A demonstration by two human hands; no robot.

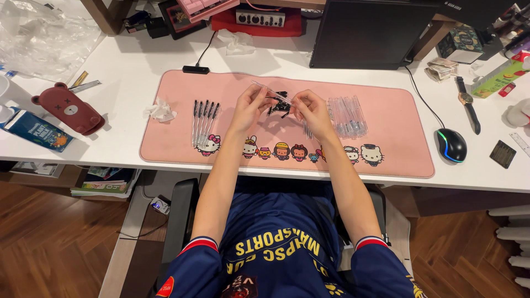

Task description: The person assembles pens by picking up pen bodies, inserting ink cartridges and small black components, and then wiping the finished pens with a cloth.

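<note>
Toward the left edge of the tabletop [127, 72] lies a brown bear-shaped case [67, 108], with a blue carton [37, 130] at the near left edge beside it. On the pink desk mat [386, 160], just inside its left end, a crumpled tissue [160, 110] sits next to a row of black pens [203, 116] laid side by side.

Your left hand [249, 106] hovers above the middle of the mat, its fingers pinched shut on one end of a clear pen tube [271, 94] that slants up toward the far left. Your right hand [312, 111] meets it from the other side, fingers closed on the same tube near its lower end; the two hands are almost touching. Just behind and between them a small heap of black pen parts [281, 107] rests on the mat; whether a finger touches it cannot be told.

Right of your right hand lies a pile of clear pen tubes [348, 116]. Past the mat's right end sit a black mouse [451, 144] and, farther back, a wristwatch [468, 102].
</note>
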